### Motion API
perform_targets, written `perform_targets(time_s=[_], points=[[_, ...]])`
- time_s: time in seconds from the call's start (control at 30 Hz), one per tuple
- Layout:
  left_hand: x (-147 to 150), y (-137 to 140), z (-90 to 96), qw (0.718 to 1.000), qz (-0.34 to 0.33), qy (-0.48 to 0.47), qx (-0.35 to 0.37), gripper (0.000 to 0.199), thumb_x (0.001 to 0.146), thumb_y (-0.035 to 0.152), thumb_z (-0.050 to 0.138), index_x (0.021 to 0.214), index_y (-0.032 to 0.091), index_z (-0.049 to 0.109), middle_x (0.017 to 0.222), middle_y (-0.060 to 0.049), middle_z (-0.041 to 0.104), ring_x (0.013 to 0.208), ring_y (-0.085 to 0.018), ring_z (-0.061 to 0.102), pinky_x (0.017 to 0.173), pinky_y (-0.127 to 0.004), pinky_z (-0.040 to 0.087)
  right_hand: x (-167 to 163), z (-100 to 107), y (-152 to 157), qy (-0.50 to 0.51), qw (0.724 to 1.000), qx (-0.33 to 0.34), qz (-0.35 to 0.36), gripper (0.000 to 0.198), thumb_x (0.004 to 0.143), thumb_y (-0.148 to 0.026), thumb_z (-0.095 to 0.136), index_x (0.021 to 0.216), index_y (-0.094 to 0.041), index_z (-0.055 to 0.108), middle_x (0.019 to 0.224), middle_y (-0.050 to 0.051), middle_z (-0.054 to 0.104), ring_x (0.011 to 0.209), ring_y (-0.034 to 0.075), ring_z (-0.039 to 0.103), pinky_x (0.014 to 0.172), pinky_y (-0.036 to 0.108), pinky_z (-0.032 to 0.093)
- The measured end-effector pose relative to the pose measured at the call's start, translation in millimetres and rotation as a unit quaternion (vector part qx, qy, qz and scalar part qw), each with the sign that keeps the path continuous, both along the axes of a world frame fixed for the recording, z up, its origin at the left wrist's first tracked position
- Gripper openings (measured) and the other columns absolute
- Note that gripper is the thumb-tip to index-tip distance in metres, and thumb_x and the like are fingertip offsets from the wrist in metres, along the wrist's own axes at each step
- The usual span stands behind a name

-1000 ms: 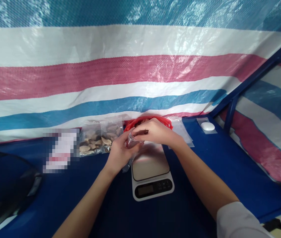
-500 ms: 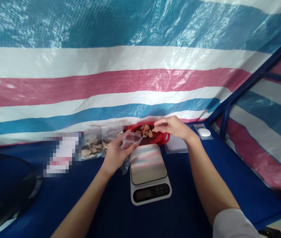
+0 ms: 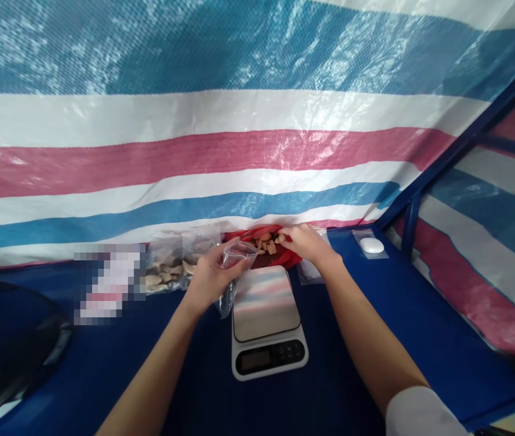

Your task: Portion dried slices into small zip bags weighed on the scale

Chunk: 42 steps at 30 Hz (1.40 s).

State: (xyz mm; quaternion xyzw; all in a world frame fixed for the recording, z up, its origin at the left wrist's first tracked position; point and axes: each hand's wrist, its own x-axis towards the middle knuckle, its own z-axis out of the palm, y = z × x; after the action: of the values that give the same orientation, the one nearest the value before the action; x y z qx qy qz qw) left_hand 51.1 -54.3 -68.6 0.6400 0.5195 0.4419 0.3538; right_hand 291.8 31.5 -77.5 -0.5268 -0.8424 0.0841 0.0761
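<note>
My left hand (image 3: 214, 275) grips a clear plastic zip bag (image 3: 238, 254), its mouth spread apart and its lower end hanging beside the scale. Behind the scale lies an opened red plastic bag (image 3: 290, 258) holding several brown, dried-looking chunks (image 3: 266, 244). My right hand (image 3: 300, 242) reaches into the right side of that bag, its fingertips pinched around a small tan piece at the edge of the pile. Between my forearms stands a white kitchen scale (image 3: 266, 306) with a shiny plate; nothing lies on the plate and its display looks dark.
Clear bags of pale dried slices (image 3: 166, 272) lie left of my left hand, near a blurred-out packet (image 3: 109, 284). A black round object (image 3: 9, 345) is at far left. Right of my right arm, a white oval item (image 3: 371, 245) rests on a small clear bag. Striped sheeting (image 3: 239, 151) rises behind the blue table (image 3: 421, 315).
My right hand has moved down and left, from above the red bag's right edge to the chunks. The left hand still holds the clear bag; the view has shifted slightly.
</note>
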Motion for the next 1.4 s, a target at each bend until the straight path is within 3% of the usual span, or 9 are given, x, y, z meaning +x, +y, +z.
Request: perform_targets(time_s=[0.17,0.37,0.6,0.8,1.2,1.4], points=[[-2.6,-2.0,-5.1,1.000,-0.008,-0.014,-0.022,0.037,0.080,0.047,0.078,0.105,0.020,0.076,0.107,-0.007,0.079,0.101,-0.028,0.074,0.102,-0.046,0.056,-3.7,-9.4,3.0,-0.024,1.000,-0.001,-0.005,0.027,0.094,-0.024,0.057,0.116,-0.023,0.071,0.109,0.008,0.077,0.096,0.024,0.069,0.078,0.030,0.044],[-6.8,-3.1,-9.1,0.999,-0.008,-0.017,-0.033,0.036,0.079,0.046,0.079,0.102,0.019,0.076,0.110,-0.007,0.078,0.106,-0.028,0.073,0.105,-0.045,0.054,-1.6,-15.5,7.3,0.036,0.999,-0.005,-0.009,0.042,0.095,-0.033,0.059,0.136,-0.026,0.065,0.124,0.008,0.074,0.108,0.026,0.068,0.092,0.032,0.048],[-6.6,-3.7,-10.2,0.999,-0.005,-0.032,-0.027,0.042,0.079,0.045,0.079,0.112,0.020,0.074,0.108,-0.006,0.079,0.103,-0.027,0.074,0.105,-0.044,0.055,-3.1,-17.6,7.1,0.030,1.000,-0.006,0.000,0.029,0.093,-0.030,0.062,0.119,-0.024,0.073,0.115,0.007,0.077,0.101,0.026,0.070,0.088,0.034,0.051],[-6.2,-3.1,-12.0,0.999,-0.010,-0.035,-0.013,0.041,0.080,0.043,0.079,0.111,0.018,0.074,0.106,-0.007,0.079,0.101,-0.027,0.074,0.101,-0.043,0.057,-3.4,-21.6,10.0,0.023,1.000,-0.001,0.015,0.027,0.092,-0.026,0.063,0.117,-0.021,0.072,0.111,0.009,0.077,0.100,0.026,0.070,0.086,0.034,0.051],[-6.0,-2.7,-15.3,1.000,-0.013,-0.025,-0.003,0.032,0.081,0.039,0.078,0.106,0.018,0.075,0.108,-0.006,0.079,0.106,-0.026,0.073,0.107,-0.044,0.054,9.6,3.4,2.3,0.151,0.988,-0.014,0.025,0.023,0.087,-0.029,0.070,0.108,-0.024,0.078,0.098,0.005,0.080,0.091,0.024,0.073,0.086,0.034,0.053],[-2.5,-3.2,-16.6,0.999,-0.034,-0.038,0.005,0.026,0.081,0.036,0.077,0.103,0.021,0.075,0.106,-0.004,0.079,0.102,-0.024,0.074,0.097,-0.038,0.060,2.8,23.8,-12.9,0.302,0.945,-0.074,0.104,0.019,0.086,-0.031,0.072,0.104,-0.025,0.078,0.102,0.001,0.080,0.090,0.020,0.074,0.085,0.031,0.056]])
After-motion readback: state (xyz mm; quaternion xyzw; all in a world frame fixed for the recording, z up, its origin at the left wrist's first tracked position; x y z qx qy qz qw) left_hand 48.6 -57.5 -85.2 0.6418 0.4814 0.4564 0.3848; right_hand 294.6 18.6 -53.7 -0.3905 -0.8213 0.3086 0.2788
